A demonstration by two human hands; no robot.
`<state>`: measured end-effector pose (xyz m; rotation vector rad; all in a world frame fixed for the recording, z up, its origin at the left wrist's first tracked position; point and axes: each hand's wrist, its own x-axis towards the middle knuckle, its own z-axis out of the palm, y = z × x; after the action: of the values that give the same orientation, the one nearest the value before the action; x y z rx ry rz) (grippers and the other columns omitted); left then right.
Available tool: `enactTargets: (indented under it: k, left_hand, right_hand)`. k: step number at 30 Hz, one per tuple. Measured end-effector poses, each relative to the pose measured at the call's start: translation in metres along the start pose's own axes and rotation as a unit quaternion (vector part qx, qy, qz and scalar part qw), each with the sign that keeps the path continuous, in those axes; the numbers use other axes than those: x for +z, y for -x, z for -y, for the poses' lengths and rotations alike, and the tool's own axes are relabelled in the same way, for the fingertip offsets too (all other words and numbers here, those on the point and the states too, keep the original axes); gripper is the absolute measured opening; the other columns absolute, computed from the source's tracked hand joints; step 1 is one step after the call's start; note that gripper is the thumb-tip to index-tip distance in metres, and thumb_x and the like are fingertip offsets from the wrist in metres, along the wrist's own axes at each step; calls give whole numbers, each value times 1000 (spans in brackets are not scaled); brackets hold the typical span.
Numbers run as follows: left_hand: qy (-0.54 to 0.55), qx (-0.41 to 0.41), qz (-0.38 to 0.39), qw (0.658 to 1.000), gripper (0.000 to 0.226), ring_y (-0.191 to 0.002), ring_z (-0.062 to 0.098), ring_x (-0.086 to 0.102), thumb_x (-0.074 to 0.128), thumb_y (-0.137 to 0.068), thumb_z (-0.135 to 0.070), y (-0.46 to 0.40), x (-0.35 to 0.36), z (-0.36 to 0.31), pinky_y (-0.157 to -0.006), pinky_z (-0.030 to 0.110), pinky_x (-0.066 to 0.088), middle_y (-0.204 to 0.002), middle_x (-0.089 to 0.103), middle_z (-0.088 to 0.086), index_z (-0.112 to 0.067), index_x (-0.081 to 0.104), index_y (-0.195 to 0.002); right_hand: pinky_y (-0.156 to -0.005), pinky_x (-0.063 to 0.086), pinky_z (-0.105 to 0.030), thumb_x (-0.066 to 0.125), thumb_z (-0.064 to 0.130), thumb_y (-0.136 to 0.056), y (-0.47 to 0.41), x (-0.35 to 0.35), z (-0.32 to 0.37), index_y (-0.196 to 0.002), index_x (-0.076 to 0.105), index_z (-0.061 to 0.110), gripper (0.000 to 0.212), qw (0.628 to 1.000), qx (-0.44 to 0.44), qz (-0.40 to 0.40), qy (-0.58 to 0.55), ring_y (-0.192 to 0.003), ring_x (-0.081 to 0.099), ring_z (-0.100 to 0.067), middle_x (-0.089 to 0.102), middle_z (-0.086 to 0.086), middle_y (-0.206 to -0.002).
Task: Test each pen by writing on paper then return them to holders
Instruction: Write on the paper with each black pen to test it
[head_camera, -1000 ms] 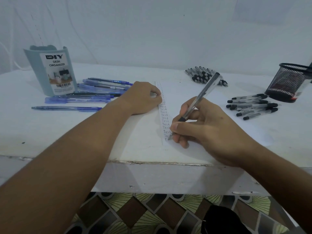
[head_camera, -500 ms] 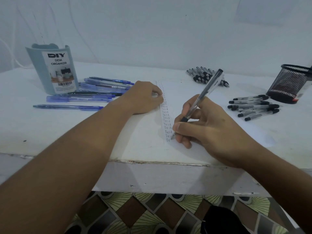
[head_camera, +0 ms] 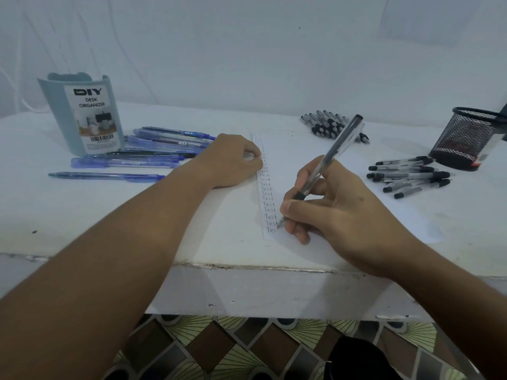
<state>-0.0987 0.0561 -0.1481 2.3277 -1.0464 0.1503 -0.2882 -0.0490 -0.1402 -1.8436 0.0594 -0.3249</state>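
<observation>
White counter carries our paper strip. On it our right hand pinches the pen at its dark grip: light, stiff, slick-barrelled. Our left hand, loosely curled, pins the strip. Since half a second ago, "Te" has become "Tes".

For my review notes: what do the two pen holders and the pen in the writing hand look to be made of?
Black holder: metal wire mesh by the look, matte black; the weave is see-through. Blue-grey desk organizer: probably moulded plastic, smooth and satin, with a printed paper label. Pen in the right hand: clear glossy plastic barrel showing the dark refill, with a black grip that may be rubber.
</observation>
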Motion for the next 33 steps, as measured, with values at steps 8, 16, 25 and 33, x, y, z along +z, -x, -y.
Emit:
enactTargets:
  k: [8,16,25,33]
  left_hand:
    - [4,0,-1,1000,25,-116,10,52,56,-90,-27,0,1,1,-94,20,37,-122,62,-5,-20,68,-111]
    - [5,-6,-7,1000,25,-113,13,53,57,-89,-28,0,1,1,-94,23,39,-121,62,-4,-21,68,-110]
    - [8,-4,-5,1000,25,-113,11,53,57,-90,-29,0,1,1,-90,18,36,-122,62,-5,-21,68,-112]
    - [12,-8,-3,1000,24,-115,10,52,57,-90,-30,-1,2,3,-93,20,36,-122,61,-7,-23,68,-110]
  right_hand:
    - [-48,44,-31,61,-15,-84,-4,1,0,-91,47,6,25,997,30,-7,-69,-58,57,-31,61,-20,-73]
    - [-57,46,-38,63,-8,-87,-4,0,-4,-92,46,7,22,1000,-4,-10,-13,-61,58,-40,64,-15,-73]
    - [-55,45,-36,62,-12,-85,-4,-1,-5,-93,48,5,23,999,-2,-2,-41,-61,57,-34,63,-19,-74]
    - [-45,39,-29,57,-8,-89,-12,-4,-2,-83,45,9,21,986,68,-37,-151,-55,53,-27,55,-19,-69]
